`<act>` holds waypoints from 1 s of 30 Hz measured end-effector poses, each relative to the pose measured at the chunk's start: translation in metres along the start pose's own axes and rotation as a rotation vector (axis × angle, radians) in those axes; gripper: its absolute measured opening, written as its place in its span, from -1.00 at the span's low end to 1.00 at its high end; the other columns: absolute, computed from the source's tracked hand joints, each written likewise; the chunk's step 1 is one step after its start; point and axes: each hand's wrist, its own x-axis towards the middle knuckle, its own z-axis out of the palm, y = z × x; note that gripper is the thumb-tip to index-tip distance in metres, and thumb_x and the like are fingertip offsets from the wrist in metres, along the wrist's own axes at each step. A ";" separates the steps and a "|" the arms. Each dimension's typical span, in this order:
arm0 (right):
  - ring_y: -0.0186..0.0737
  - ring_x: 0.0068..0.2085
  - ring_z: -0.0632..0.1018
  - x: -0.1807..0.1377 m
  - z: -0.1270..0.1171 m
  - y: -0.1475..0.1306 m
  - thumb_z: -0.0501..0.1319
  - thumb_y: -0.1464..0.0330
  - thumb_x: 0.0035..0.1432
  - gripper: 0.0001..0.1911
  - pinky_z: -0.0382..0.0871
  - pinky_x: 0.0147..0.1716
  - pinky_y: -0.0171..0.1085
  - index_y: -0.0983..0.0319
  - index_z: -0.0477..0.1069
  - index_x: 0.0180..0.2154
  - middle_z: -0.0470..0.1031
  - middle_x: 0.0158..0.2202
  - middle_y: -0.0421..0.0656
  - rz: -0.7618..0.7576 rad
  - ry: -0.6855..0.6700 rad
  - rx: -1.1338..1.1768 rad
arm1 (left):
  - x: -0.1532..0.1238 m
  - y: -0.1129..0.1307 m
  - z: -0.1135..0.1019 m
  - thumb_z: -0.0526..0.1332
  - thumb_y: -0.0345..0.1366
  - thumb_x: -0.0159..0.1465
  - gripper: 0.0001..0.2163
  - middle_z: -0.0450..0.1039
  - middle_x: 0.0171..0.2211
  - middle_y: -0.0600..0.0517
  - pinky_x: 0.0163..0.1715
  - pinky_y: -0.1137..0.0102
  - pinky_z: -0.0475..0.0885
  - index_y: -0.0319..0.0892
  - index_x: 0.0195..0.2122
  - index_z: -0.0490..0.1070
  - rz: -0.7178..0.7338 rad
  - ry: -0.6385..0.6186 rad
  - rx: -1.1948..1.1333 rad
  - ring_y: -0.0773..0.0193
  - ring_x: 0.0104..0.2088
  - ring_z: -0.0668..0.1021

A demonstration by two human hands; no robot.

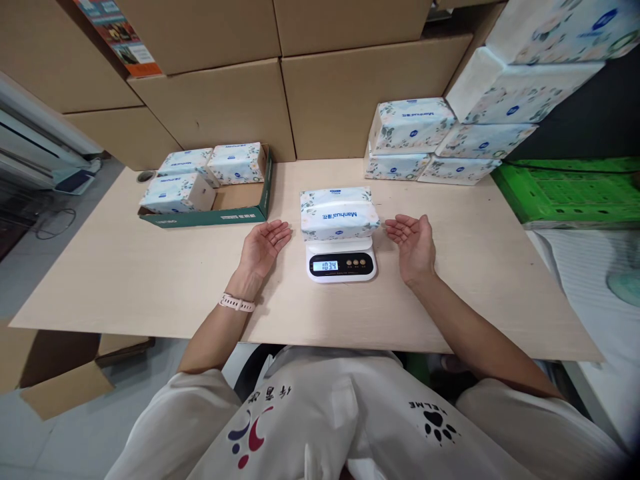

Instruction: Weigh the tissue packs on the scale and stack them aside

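A pack of tissues [339, 212] with a floral wrapper lies on a small white scale [341, 265] in the middle of the table; its lit display reads 1034. My left hand [264, 245] rests open, palm up, on the table just left of the pack, not touching it. My right hand [413, 243] lies open on the right side of the pack, fingers toward it, a small gap between them. Neither hand holds anything.
A green cardboard tray [240, 208] at the back left holds three tissue packs. More packs [423, 137] are stacked at the back right. Brown cartons [215, 100] wall the rear. A green crate [570, 190] stands to the right of the light wooden table [125, 280].
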 end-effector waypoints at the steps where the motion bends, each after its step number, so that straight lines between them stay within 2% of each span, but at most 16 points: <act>1: -0.09 -0.11 0.67 0.000 0.000 0.000 0.09 -0.42 0.18 -0.25 0.60 0.02 -0.06 0.11 0.54 -0.24 0.69 -0.21 -0.08 0.006 0.007 0.004 | 0.000 0.000 0.000 0.21 -0.31 0.32 -0.81 0.70 -0.18 -0.14 0.26 0.20 0.54 -0.23 -0.31 0.62 0.000 0.003 -0.004 0.19 -0.15 0.71; 12: -0.09 -0.10 0.68 0.000 -0.001 0.001 0.09 -0.36 0.25 -0.29 0.62 0.01 -0.08 0.12 0.54 -0.23 0.70 -0.20 -0.07 0.011 0.013 0.017 | 0.000 0.000 -0.001 0.23 -0.30 0.31 -0.82 0.71 -0.14 -0.16 0.29 0.18 0.52 -0.24 -0.30 0.62 0.003 -0.010 0.003 0.18 -0.13 0.71; 21: -0.20 -0.19 0.68 0.002 0.001 0.001 0.13 -0.26 0.32 -0.38 0.61 -0.11 -0.21 0.14 0.55 -0.25 0.70 -0.26 -0.11 0.027 0.029 0.075 | -0.004 0.002 0.004 0.17 -0.35 0.35 -0.78 0.71 -0.22 -0.12 0.19 0.24 0.57 -0.25 -0.32 0.61 -0.017 0.024 -0.030 0.20 -0.17 0.71; 30: -0.20 -0.21 0.67 0.003 0.002 0.002 0.09 -0.25 0.35 -0.38 0.60 -0.11 -0.21 0.14 0.54 -0.26 0.69 -0.27 -0.11 0.019 0.037 0.067 | -0.003 0.002 0.004 0.15 -0.34 0.37 -0.76 0.70 -0.22 -0.12 0.16 0.24 0.57 -0.25 -0.32 0.61 -0.022 0.027 -0.037 0.20 -0.18 0.70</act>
